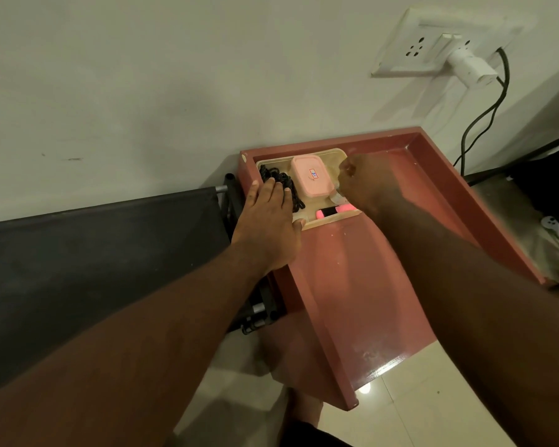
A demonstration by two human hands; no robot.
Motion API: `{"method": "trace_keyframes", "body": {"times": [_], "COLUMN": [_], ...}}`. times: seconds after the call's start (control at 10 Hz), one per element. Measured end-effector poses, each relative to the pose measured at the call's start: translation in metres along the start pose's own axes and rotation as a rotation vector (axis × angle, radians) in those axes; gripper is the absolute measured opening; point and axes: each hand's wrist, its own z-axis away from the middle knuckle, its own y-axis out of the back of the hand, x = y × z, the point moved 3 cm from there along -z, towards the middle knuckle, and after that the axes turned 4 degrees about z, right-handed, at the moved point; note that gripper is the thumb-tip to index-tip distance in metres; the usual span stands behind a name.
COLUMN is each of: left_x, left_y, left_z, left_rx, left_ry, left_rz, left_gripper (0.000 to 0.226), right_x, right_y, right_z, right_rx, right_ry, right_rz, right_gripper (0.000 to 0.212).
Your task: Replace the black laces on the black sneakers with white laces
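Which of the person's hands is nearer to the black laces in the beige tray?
Left. The left hand rests with straight fingers on the black laces; the right hand is beyond the pink box, at the opposite side of the beige tray.

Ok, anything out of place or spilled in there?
Nothing spilled or damaged. Black laces lie bunched at the left end of the beige tray under the left hand, the lidded pink box beside them.
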Motion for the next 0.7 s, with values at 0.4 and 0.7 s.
{"method": "trace_keyframes", "body": {"times": [0.4,0.7], "left_x": [-0.001,-0.001], "left_y": [-0.001,0.03], "left_z": [-0.001,0.096], "left_rx": [-0.005,-0.036], "left_ry": [-0.005,-0.035], "left_rz": [0.022,0.08], "left_gripper": [0.069,0.064], "right_x": [-0.042,-0.057], "right_y": [-0.01,0.014], "right_z": [0.013,0.104], "right_rx": [-0.112,-0.047], "right_ry": [0.157,0.147], "right_rz": [-0.018,0.021], "right_gripper": [0.058,0.05]}}
